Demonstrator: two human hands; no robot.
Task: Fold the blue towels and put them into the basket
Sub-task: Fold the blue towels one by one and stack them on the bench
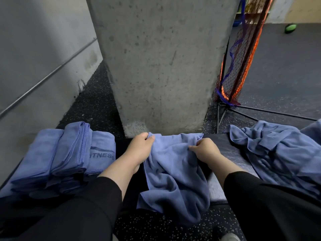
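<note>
The left hand (141,146) and right hand (204,149) each pinched the far edge of a crumpled soft blue towel (175,181). It hung over the dark bench's (231,153) near edge

The towel (175,173) at the bench's middle is plain blue, like the folded stack (57,157) at its left end, whose top towel bears darker lettering, and the loose heap (278,153) at its right end. The bench (231,153) is dark grey, the floor (156,228) black with white specks, and the pillar (159,66) mottled grey.
</note>
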